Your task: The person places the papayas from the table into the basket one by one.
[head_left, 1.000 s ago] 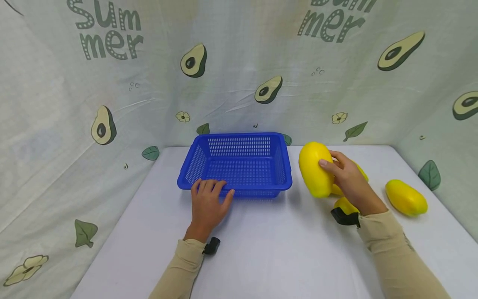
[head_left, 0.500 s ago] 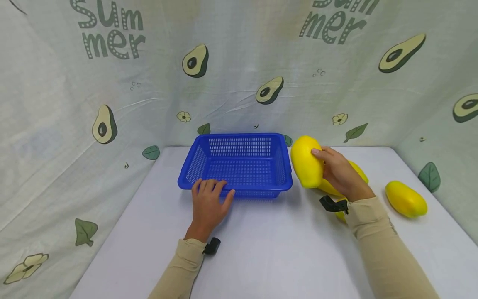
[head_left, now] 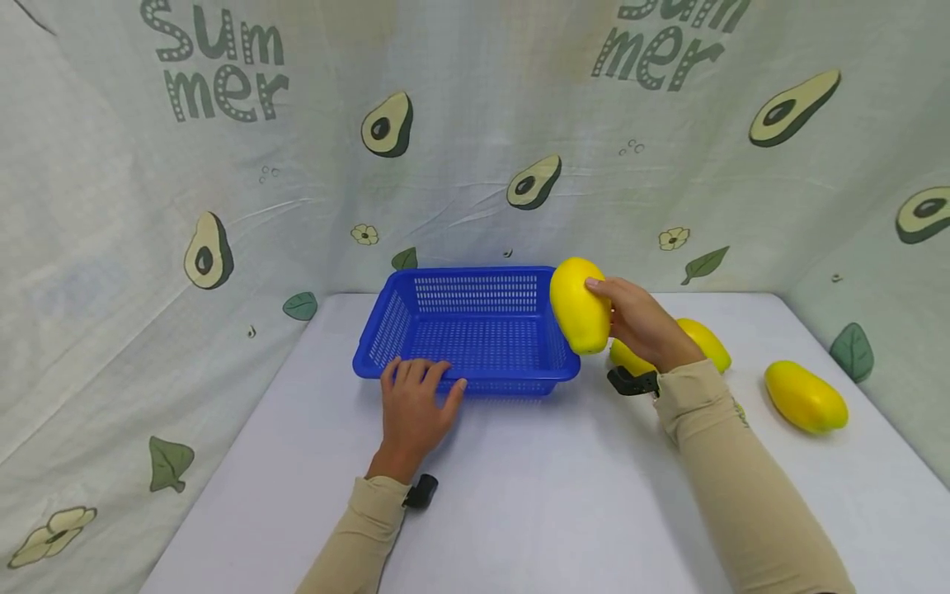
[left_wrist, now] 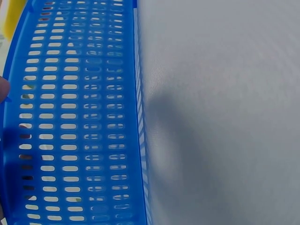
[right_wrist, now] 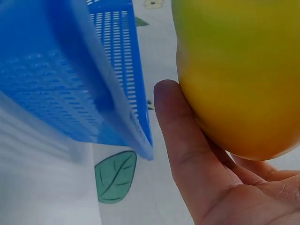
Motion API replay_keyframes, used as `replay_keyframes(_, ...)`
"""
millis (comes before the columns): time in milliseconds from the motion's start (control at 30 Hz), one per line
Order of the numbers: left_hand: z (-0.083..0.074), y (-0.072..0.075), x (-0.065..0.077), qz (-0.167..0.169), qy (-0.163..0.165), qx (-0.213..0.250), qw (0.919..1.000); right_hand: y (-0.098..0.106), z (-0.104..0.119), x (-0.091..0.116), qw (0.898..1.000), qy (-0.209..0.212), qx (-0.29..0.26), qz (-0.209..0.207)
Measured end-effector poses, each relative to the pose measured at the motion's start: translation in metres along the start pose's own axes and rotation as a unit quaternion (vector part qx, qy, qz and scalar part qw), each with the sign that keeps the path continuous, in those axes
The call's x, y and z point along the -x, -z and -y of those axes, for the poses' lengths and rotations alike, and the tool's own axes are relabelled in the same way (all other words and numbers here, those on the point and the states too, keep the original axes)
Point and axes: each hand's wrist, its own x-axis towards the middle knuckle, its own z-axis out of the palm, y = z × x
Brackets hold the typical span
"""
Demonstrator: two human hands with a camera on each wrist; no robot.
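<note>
A blue plastic basket (head_left: 475, 290) with slotted walls stands on the white table; no fruit shows inside it. My left hand (head_left: 416, 404) holds its front rim, fingers bent over the edge and thumb on the outer side. The basket's front wall (left_wrist: 70, 117) fills the left part of the left wrist view. My right hand (head_left: 644, 320) grips a yellow mango (head_left: 577, 307), raised at the basket's right rim. In the right wrist view the mango (right_wrist: 239, 79) looks green to orange, with fingers beneath it and the basket (right_wrist: 37, 70) close at left.
On the table's right side lie several more yellow mangoes: one partly behind my right hand (head_left: 629, 356), one beyond the wrist (head_left: 703, 342), one farther right (head_left: 805, 396). Another is almost hidden by the sleeve. A printed cloth (head_left: 460, 107) hangs behind the table.
My right hand has carried the mango left and slightly up, from beside the basket to its right rim. The left hand and the basket have stayed in place.
</note>
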Motion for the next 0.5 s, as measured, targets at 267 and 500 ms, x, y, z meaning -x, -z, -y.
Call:
replay_keyframes(267, 0.000, -0.002, 0.001, -0.007, -0.003, -0.002, 1.0000, -0.007, 0.004, -0.023, 1.000, -0.014, 0.008, 0.010)
replay_keyframes(500, 0.000, -0.001, 0.000, 0.006, -0.001, -0.007, 1.0000, -0.003, 0.007, -0.038, 1.000, -0.027, -0.009, 0.010)
